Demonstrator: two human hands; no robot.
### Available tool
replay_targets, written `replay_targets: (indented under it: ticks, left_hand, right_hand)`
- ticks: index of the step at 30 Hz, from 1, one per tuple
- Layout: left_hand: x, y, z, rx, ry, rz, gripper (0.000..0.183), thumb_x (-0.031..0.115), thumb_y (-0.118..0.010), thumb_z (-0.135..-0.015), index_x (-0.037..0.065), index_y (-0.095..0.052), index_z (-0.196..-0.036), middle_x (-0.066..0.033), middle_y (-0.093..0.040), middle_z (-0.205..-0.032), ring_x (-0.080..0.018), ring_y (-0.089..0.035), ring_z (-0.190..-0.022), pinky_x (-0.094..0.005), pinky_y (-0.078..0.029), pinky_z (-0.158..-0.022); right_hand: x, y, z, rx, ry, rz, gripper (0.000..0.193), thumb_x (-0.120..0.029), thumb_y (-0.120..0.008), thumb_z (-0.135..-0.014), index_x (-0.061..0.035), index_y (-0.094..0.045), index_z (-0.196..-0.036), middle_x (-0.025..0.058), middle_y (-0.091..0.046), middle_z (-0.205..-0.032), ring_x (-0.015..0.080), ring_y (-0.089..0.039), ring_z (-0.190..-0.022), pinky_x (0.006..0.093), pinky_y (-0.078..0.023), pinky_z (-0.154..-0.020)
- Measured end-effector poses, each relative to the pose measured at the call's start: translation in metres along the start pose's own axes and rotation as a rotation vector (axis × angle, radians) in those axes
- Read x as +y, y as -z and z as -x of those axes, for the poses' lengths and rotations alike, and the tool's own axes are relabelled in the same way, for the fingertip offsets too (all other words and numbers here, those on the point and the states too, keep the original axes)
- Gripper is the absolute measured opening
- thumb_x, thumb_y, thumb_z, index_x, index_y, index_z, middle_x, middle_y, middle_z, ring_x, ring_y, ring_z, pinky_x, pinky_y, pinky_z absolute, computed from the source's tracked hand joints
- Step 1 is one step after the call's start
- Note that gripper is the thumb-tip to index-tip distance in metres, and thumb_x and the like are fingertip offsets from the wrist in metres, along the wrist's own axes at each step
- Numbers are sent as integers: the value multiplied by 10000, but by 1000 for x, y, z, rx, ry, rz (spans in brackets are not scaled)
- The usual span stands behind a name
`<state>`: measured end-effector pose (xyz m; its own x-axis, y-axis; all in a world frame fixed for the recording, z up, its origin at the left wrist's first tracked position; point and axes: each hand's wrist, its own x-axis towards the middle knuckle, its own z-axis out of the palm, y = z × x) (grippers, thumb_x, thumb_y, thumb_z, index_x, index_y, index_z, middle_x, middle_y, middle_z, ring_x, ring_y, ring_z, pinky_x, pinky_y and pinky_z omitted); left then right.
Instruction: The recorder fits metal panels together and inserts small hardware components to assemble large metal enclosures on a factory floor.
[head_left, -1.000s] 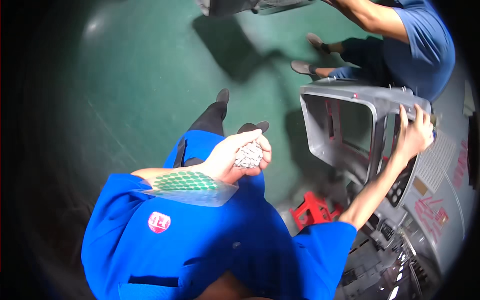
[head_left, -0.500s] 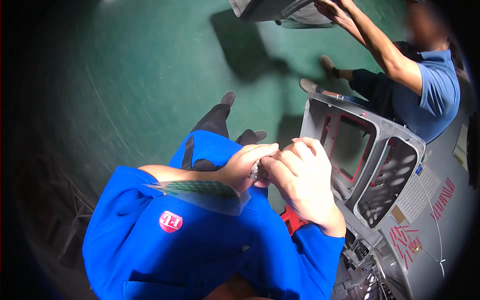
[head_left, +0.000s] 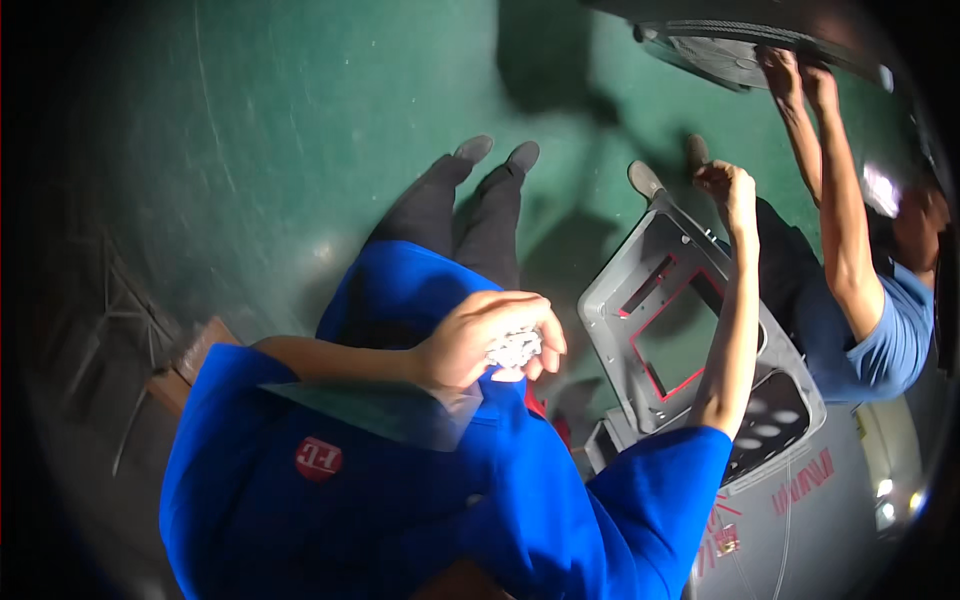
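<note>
I'm cupping white pieces (head_left: 515,350) in my left hand (head_left: 478,338), with my right hand (head_left: 730,192) hanging nearer the gray frame's (head_left: 614,340) far end, fingers bunched, contents unclear, long axis slanting near-right.

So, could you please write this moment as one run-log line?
left hand: cupped around small white pieces | right hand: near gray frame, contact unclear | clear sheet: near left hand | co-worker: beside frame

White pieces (head_left: 514,350) — cupped; grey frame (head_left: 622,278) — red-edged opening
</note>
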<state>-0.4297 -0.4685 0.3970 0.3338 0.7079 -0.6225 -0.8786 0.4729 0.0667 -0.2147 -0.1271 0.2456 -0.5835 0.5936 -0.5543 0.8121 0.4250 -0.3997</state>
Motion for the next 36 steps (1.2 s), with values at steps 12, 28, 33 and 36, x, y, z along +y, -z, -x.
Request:
replay_targets:
  ticks: [12,28,33,36]
  left_hand:
    - [-12,31,-36,170,-62,168,337,196,-372,-971,-19,-576,-810,-121,-610,-758,-113,-533,-597,-217,-393,-480]
    - [-41,39,-38,174,-95,140,343,225,-393,-962,-5,-579,-788,-115,-609,-758,-103,-528,-602,-215,-391,-484]
    - [-59,38,-32,193,-116,158,339,225,-393,-962,-2,-576,-790,-111,-611,-759,-100,-527,-604,-215,-391,-484]
    - [-74,40,-29,183,-138,154,342,226,-387,-966,0,-574,-791,-111,-610,-760,-100,-526,-605,-213,-391,-487]
  right_hand:
    - [174,-113,-24,-351,14,340,144,-99,-556,-747,-60,-693,-725,168,-658,-739,316,-662,-743,366,-507,-680]
    - [183,-102,-41,-397,202,481,48,-14,-616,-696,-27,-659,-680,152,-657,-729,271,-670,-713,342,-527,-633]
    - [203,-112,-35,-309,495,517,39,-48,-581,-717,-58,-595,-682,145,-617,-673,296,-630,-651,380,-507,-618]
    - [220,-122,-34,-296,633,755,30,-65,-543,-740,-56,-572,-741,139,-611,-691,300,-616,-680,374,-498,-638]
